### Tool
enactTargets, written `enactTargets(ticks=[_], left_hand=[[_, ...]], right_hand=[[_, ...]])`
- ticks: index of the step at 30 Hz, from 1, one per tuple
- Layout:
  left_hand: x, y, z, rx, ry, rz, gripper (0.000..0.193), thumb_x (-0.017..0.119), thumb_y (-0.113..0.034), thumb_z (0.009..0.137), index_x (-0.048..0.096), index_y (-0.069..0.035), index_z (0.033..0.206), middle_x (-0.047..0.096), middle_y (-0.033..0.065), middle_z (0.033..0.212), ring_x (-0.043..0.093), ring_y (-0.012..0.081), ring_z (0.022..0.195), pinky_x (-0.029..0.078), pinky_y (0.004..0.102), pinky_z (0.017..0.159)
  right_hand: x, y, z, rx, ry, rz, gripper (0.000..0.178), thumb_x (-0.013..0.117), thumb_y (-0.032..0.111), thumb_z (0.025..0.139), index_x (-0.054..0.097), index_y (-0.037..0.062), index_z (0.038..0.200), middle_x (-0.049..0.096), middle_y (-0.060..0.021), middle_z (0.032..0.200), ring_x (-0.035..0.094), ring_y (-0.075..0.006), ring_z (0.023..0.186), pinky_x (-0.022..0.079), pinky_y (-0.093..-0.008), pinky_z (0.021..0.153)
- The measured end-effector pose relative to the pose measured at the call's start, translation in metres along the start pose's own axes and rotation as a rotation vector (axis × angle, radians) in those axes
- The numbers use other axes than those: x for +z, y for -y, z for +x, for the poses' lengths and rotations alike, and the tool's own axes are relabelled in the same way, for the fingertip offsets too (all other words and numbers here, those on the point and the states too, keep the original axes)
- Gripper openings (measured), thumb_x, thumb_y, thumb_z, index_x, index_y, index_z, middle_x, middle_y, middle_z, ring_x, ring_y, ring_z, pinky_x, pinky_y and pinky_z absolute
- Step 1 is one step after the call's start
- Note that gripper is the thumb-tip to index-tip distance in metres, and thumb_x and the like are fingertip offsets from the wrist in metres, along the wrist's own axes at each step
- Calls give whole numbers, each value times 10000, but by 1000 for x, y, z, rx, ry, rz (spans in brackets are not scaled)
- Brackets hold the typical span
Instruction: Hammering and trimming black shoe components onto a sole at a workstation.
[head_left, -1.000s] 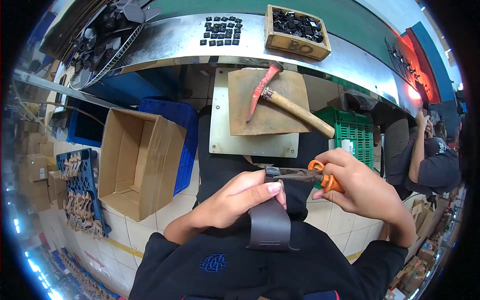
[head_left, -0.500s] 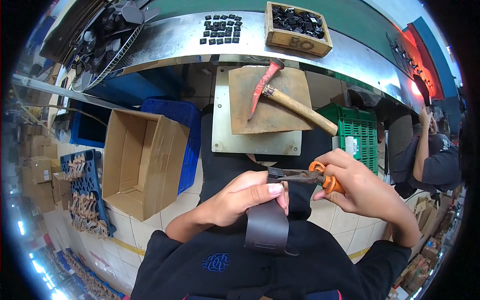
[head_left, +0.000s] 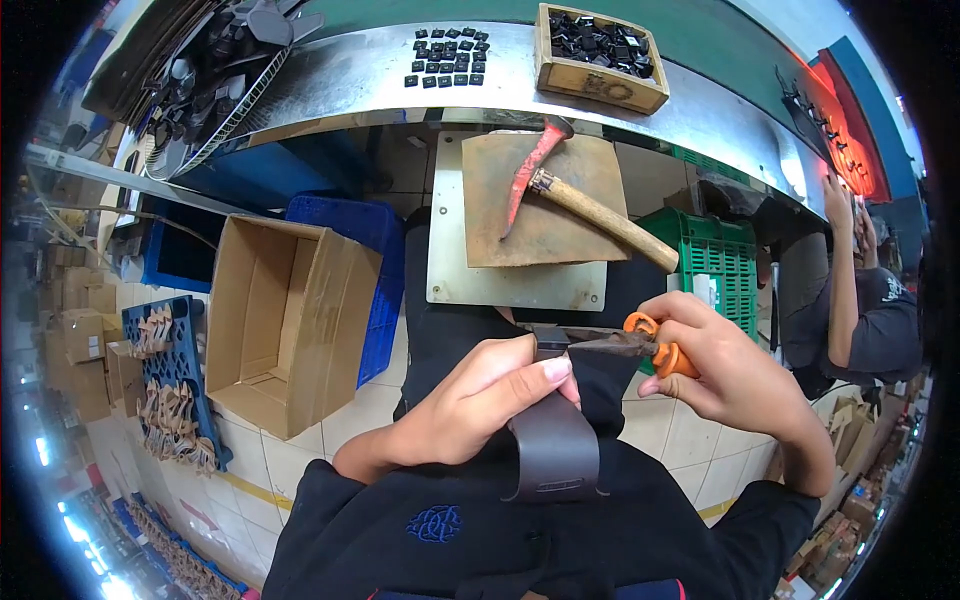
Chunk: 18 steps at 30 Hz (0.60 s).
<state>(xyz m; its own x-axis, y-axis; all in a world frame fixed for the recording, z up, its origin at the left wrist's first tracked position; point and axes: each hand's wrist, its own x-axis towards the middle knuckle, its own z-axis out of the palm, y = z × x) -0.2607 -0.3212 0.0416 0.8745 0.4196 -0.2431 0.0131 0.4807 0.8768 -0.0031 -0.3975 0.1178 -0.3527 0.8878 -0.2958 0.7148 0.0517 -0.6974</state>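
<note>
My left hand [head_left: 490, 395] is closed round a curved dark brown strap [head_left: 558, 450], its thumb lying on top. Below the fingers the wide end of the strap, with a slot near its edge, hangs over my lap. A small black square piece [head_left: 550, 341] sits at the strap's upper end, by my fingertips. Pliers [head_left: 612, 344] with orange handles are gripped in my right hand [head_left: 725, 360]. Their jaws point left and reach the black piece; whether they pinch it I cannot tell.
Ahead, a hammer [head_left: 600, 220] lies on a brown pad [head_left: 490, 235] over a metal plate [head_left: 450, 290]. The bench [head_left: 350, 85] holds rows of black pieces [head_left: 446, 67] and a wooden box [head_left: 605, 88]. A cardboard box [head_left: 335, 330] stands left, a green crate [head_left: 735, 270] right, near a co-worker [head_left: 875, 315].
The strap has swung slightly right and shows more of its face. The pliers have shifted slightly at the black piece. The co-worker's arm has risen toward the bench.
</note>
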Motion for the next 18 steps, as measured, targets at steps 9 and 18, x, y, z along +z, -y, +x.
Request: enactTargets(ticks=[9,18], left_hand=[[4,-2,0,-25,5,-29,435,466,-332,1066,637,33,903,661,101,836,579,120,782,452,281,725],[5,-4,-1,-29,3,-25,434,468,-333,1065,647,33,914,664,109,837,593,124,789,459,282,730]], right_hand=[[0,7,-1,48,-9,-38,323,789,197,830,580,-34,915,547,-190,1186,552,-355,1087,461,-407,934],[1,8,-2,53,-42,-50,300,811,115,778,568,-22,887,560,-186,1197,558,-358,1094,463,-410,928]])
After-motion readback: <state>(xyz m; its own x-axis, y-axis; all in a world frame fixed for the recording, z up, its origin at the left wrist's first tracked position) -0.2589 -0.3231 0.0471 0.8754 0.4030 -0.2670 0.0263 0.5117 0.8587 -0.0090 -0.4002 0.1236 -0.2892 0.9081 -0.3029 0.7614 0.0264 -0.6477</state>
